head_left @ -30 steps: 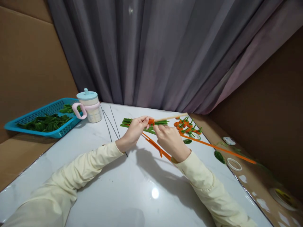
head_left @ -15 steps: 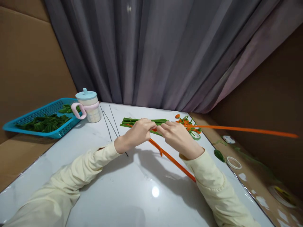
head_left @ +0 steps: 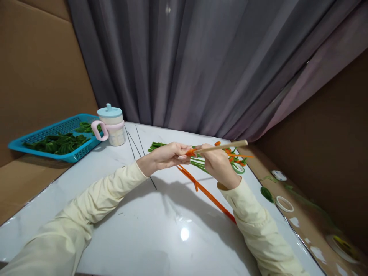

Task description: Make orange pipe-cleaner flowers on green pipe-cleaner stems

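Observation:
Over the table, my left hand (head_left: 169,156) pinches a small orange coil of fuzzy pipe cleaner (head_left: 190,152) between thumb and fingers. A pale wooden stick (head_left: 230,145) runs from the coil out to the right, and my right hand (head_left: 217,164) is closed on it. An orange strip end (head_left: 244,156) shows to the right, beyond my right hand. Below my hands lie long orange pipe cleaners (head_left: 211,197). Behind them rests a bundle of green stems (head_left: 156,145), partly hidden by my hands. Orange flowers with green stalks (head_left: 240,161) lie to the right.
A blue basket (head_left: 75,156) with green leaf shapes and a lidded cup (head_left: 116,136) stand at the left. Thin dark wires (head_left: 139,142) lie near the cup. A green tape roll (head_left: 238,168) is by the flowers. A white ring (head_left: 284,204) and paper scraps lie right of the table edge.
The wooden stick has come into view in my right hand. The long orange strip that reached far right now shows only a short end. My left hand has turned, showing the orange coil.

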The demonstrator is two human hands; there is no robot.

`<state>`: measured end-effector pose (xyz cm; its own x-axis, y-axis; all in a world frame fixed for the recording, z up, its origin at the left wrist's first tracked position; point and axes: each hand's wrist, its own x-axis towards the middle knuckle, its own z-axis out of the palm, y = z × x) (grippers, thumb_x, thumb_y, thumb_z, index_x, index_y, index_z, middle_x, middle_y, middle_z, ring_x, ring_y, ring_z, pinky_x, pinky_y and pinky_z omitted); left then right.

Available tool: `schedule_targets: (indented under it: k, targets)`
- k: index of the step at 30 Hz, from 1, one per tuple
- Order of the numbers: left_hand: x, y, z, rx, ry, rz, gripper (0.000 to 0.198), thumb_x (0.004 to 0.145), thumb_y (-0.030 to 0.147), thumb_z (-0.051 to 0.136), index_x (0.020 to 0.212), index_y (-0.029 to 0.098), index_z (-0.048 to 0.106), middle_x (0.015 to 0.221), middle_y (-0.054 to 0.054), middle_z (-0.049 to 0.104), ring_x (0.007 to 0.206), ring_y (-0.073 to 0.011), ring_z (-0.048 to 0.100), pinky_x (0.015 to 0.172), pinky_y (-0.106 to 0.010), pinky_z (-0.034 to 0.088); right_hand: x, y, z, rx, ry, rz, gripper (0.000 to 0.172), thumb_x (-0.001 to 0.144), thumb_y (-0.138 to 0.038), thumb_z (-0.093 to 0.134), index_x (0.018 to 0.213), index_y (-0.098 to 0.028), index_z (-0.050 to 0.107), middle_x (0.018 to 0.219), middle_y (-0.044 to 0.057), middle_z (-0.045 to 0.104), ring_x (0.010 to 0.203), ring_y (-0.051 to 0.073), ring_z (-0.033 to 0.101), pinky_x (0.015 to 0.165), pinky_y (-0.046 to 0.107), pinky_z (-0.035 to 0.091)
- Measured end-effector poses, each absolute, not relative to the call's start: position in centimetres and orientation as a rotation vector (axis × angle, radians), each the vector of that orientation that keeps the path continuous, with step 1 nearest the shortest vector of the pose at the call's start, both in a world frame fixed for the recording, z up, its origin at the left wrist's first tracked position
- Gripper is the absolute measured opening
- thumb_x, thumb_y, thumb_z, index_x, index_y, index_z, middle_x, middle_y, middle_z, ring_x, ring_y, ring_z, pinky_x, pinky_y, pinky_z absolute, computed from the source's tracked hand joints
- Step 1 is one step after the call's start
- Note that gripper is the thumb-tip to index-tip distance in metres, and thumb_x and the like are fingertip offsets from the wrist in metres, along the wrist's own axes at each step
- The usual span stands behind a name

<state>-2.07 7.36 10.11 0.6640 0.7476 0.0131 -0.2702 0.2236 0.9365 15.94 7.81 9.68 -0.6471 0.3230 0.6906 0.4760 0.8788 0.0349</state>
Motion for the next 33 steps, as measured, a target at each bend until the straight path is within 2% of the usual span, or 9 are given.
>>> schedule_targets:
  k: [3,6,10,14,18,22,27,30,33]
  targets:
    - [-1.9,7.7,9.7,0.949,0.473,0.739,0.016,0.063,-0.001,0.045,0.069,0.011,0.054,0.047,0.005,0.032,0.047,-0.0077,0.028,0.052,-0.019,0.032,15.6,8.0,9.2,-0.619,-2.296,-0.204,0.024,0.083,-0.002,0.029,0.091,-0.017,0.046,0.076,0.005,0.06,0.067,0.014,0.056,0.058,0.022,0.04]
    - [-1.9,7.8,9.3,0.849,0.464,0.738,0.019,0.065,-0.003,0.042,0.071,0.01,0.053,0.047,0.004,0.033,0.047,-0.0076,0.03,0.052,-0.017,0.034,15.4,7.9,9.2,-0.726,-2.297,-0.142,0.02,0.087,-0.007,0.029,0.089,-0.018,0.044,0.071,0.003,0.058,0.059,0.013,0.054,0.053,0.021,0.038]
    - [-2.0,7.9,8.9,0.751,0.451,0.754,0.025,0.066,-0.007,0.038,0.075,0.009,0.055,0.048,0.004,0.033,0.047,-0.0071,0.032,0.058,-0.018,0.039,15.5,7.8,9.1,-0.808,-2.243,-0.188,0.018,0.09,-0.01,0.029,0.088,-0.018,0.045,0.071,0.003,0.058,0.059,0.013,0.053,0.053,0.022,0.037]
    - [-2.1,7.9,9.0,0.633,0.435,0.776,0.029,0.069,-0.009,0.036,0.08,0.006,0.057,0.051,0.005,0.032,0.044,-0.0046,0.032,0.059,-0.019,0.041,15.5,7.9,8.8,-0.864,-2.23,-0.381,0.018,0.09,-0.009,0.034,0.083,-0.017,0.047,0.073,0.004,0.057,0.062,0.015,0.051,0.055,0.023,0.034]
    - [-1.9,7.4,9.6,0.511,0.485,0.812,0.026,0.073,-0.01,0.033,0.072,0.007,0.054,0.051,0.006,0.028,0.041,-0.003,0.029,0.054,-0.018,0.04,15.5,7.6,8.5,-0.792,-2.202,-0.662,0.025,0.082,0.0,0.034,0.072,-0.017,0.048,0.062,0.003,0.049,0.058,0.016,0.044,0.055,0.025,0.031]
    - [-1.6,6.7,10.0,0.49,0.543,0.811,0.029,0.074,-0.011,0.031,0.072,0.008,0.052,0.051,0.007,0.027,0.042,-0.0037,0.028,0.053,-0.018,0.041,15.4,7.2,8.6,-0.692,-2.146,-0.874,0.026,0.074,0.003,0.036,0.063,-0.018,0.046,0.054,0.001,0.043,0.053,0.016,0.037,0.054,0.026,0.028]
    - [-1.1,6.8,9.5,0.576,0.581,0.886,0.028,0.08,-0.008,0.034,0.063,0.011,0.047,0.051,0.007,0.029,0.042,-0.0028,0.026,0.052,-0.017,0.038,15.2,6.8,9.0,-0.89,-2.306,-0.947,0.021,0.075,0.001,0.038,0.069,-0.016,0.049,0.06,0.003,0.051,0.057,0.016,0.045,0.052,0.027,0.026]
    - [-0.8,7.1,9.2,0.624,0.567,0.923,0.028,0.084,-0.004,0.035,0.063,0.011,0.049,0.051,0.006,0.032,0.041,-0.0024,0.024,0.051,-0.015,0.034,14.8,6.4,9.4,-1.224,-2.447,-0.835,0.021,0.078,0.001,0.037,0.078,-0.015,0.051,0.069,0.005,0.057,0.061,0.017,0.051,0.05,0.026,0.024]
    - [-0.5,6.9,8.9,0.795,0.589,1.043,0.025,0.089,0.007,0.041,0.069,0.011,0.055,0.053,0.005,0.038,0.045,-0.0036,0.031,0.054,-0.016,0.034,14.4,6.1,9.8,-1.417,-2.508,-0.699,0.024,0.078,0.002,0.036,0.09,-0.013,0.052,0.078,0.007,0.06,0.067,0.017,0.055,0.05,0.026,0.023]
